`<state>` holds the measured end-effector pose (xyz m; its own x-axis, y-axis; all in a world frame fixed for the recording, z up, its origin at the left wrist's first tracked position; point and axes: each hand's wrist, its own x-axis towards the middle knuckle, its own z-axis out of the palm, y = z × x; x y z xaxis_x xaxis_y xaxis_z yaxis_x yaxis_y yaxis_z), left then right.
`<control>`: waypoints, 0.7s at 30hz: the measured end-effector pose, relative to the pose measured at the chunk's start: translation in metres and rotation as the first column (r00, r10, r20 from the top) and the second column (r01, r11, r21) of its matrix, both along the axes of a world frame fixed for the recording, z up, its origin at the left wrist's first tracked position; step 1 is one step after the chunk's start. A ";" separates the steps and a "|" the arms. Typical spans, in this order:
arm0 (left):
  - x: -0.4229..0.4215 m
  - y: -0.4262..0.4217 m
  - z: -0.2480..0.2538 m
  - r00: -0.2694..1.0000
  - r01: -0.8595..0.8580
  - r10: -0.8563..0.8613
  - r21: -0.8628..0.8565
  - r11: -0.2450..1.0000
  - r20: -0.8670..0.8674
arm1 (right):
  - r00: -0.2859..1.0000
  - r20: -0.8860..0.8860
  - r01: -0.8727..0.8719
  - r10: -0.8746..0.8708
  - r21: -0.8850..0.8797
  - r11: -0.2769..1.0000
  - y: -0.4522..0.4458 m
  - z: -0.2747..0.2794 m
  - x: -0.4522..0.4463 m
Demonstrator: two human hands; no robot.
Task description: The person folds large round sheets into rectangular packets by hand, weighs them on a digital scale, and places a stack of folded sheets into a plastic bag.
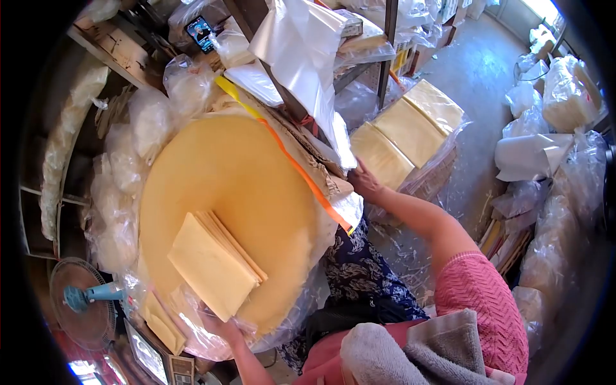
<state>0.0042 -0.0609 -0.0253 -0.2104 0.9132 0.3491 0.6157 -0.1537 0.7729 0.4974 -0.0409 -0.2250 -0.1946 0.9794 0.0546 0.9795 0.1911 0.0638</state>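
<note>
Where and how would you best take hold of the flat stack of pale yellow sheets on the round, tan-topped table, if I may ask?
I'd take the near end of the stack from the person's side with the left hand, thumb above, fingers beneath. Its broad, flat top suits that, while the separate layers showing along its right side might slide apart.

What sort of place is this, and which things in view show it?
Probably a small packing workshop: stacked tan sheets lie on a large round work surface, with bulging clear plastic bags beside it.
</note>
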 end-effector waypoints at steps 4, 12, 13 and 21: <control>0.000 0.000 0.000 0.999 0.019 -0.019 0.006 1.000 0.034 | 0.950 -0.201 0.261 -0.238 0.099 0.960 -0.017 0.033 0.007; -0.006 0.003 -0.002 0.996 0.003 -0.010 0.068 0.998 0.093 | 0.877 -0.278 0.369 -0.391 -0.131 0.920 -0.016 0.038 0.008; -0.006 0.004 0.002 0.988 0.001 -0.008 0.045 0.999 0.156 | 0.854 -0.287 0.369 -0.434 -0.255 0.894 -0.013 0.057 0.008; -0.054 0.004 0.072 0.983 -0.175 0.161 0.196 0.965 0.086 | 0.640 -0.725 0.636 -0.253 0.315 0.704 -0.058 0.170 0.004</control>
<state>-0.0493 -0.0572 0.0468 -0.3850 0.7746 0.5018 0.5924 -0.2094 0.7779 0.5013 -0.0991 -0.0548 0.5217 0.7030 0.4834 0.7760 -0.1555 -0.6112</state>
